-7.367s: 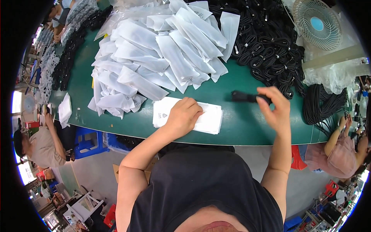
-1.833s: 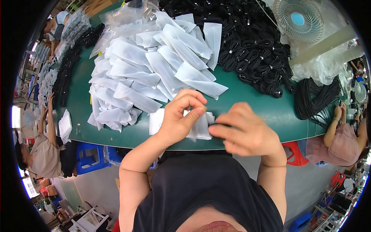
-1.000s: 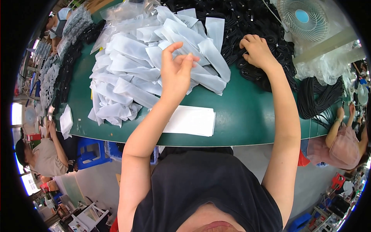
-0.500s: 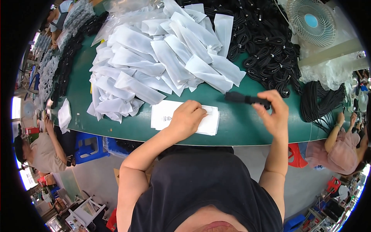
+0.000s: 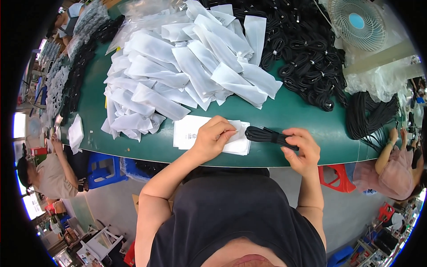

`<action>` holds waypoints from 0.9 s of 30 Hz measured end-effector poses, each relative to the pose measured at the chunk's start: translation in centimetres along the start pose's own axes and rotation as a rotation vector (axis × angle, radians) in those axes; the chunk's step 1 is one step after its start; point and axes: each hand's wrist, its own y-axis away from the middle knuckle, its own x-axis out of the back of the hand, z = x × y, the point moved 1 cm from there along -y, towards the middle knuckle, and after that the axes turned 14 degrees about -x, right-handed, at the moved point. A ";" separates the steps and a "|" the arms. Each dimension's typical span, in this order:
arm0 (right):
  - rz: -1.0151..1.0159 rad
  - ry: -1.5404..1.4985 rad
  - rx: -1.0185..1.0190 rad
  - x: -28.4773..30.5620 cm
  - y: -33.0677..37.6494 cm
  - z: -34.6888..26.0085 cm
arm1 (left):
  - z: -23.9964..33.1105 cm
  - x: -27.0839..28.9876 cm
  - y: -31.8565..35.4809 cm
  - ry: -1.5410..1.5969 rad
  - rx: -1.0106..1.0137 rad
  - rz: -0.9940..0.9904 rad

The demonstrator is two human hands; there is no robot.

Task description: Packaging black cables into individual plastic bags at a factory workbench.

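In front of me near the table edge lies a short stack of flat white bags [image 5: 182,131] with small dark print. My left hand [image 5: 213,139] rests over the stack, its thumb and forefinger pinching the edge of the top bag. A bundled black cable [image 5: 266,135], coiled long and tied around its middle, is in my right hand [image 5: 304,149], gripped at its right end. The cable's left end is just beside the right edge of the stack, over the green table [image 5: 331,149].
A large heap of filled white bags [image 5: 155,71] covers the table's left middle. Bundled black cables [image 5: 311,58] pile up at the far right, next to longer loose cables [image 5: 371,113]. A fan [image 5: 357,24] stands at the back right. Other people [image 5: 51,173] sit at both sides.
My right hand has brought the cable bundle nearer and down, with its left end now beside the bag stack. My left hand has lifted the top bag's edge slightly.
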 end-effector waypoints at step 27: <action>-0.076 0.260 0.435 -2.8 -0.2 -0.2 | -0.4 0.4 0.7 0.133 -0.029 0.081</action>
